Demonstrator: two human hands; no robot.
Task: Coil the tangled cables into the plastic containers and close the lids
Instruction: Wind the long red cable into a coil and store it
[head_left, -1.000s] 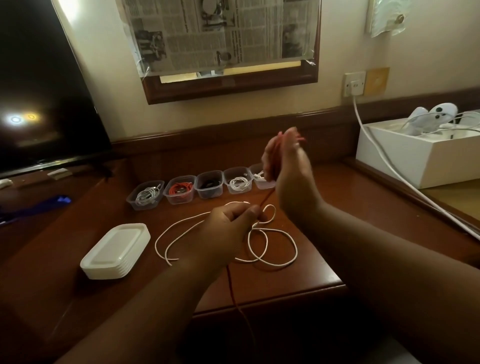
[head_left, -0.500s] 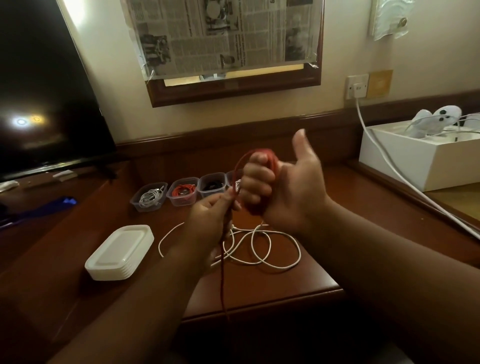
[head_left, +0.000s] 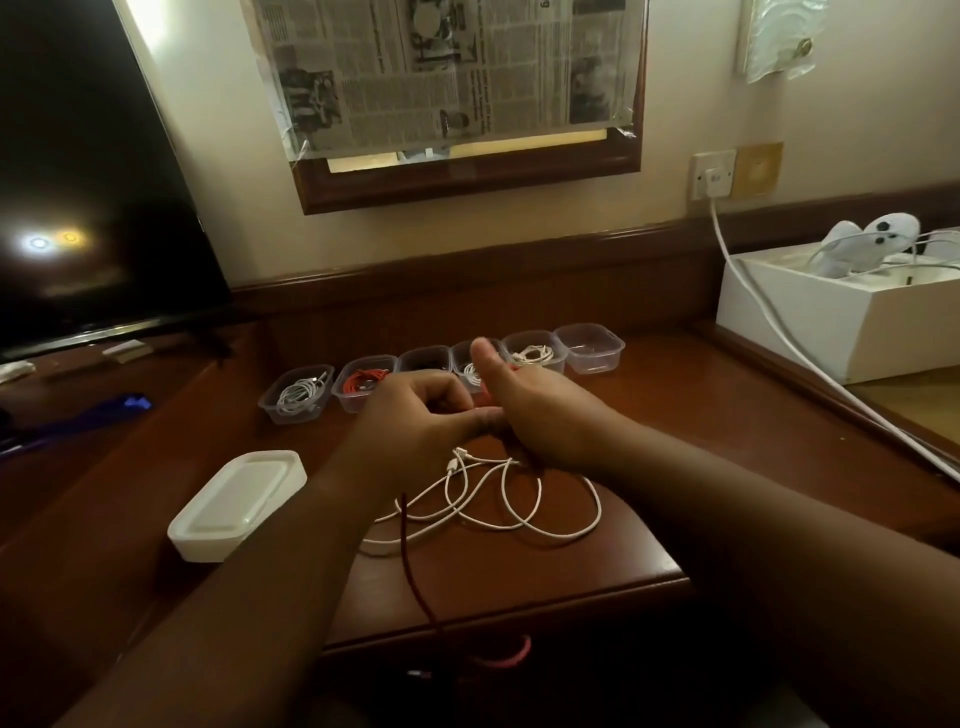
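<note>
- While raised over the desk (head_left: 597, 566), left hand (head_left: 410, 415) and right hand (head_left: 540, 410) meet, fingers curled on a red cable (head_left: 415, 571).
- Trails down past the desk's front edge.
- Beneath: loose white cable (head_left: 498, 499) on the wood.
- Behind: row of containers (head_left: 592, 348), most holding coils.
- Left: stacked lids (head_left: 234, 504).

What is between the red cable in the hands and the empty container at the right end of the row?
Nothing visible blocks it. The empty container has no lid on, and the lids sit stacked at the left. The red cable trails off the desk edge; the white cable lies loose below the hands.
</note>
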